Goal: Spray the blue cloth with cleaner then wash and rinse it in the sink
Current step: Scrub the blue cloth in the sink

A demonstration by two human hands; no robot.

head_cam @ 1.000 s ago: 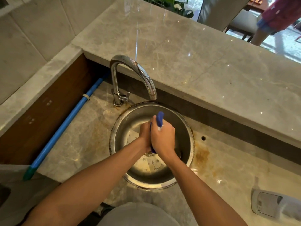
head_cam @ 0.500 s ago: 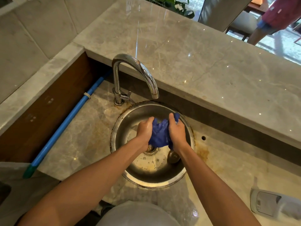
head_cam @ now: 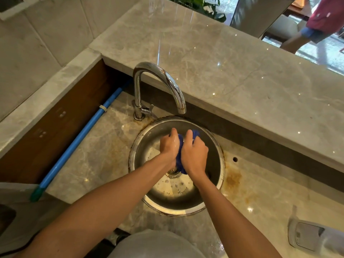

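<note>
Both hands' grip round blue cloth (head_cam: pixel 180 161), over sink (head_cam: pixel 216 144).

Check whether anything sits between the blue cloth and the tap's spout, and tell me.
Nothing visible blocks it. The blue cloth is bunched between the left hand and right hand over the sink. The tap spout hangs above and slightly behind them, with only open air between. No water shows running.

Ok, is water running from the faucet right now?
No, no stream shows below the faucet spout, while both hands, left hand and right hand, grip the blue cloth over the sink.
</note>
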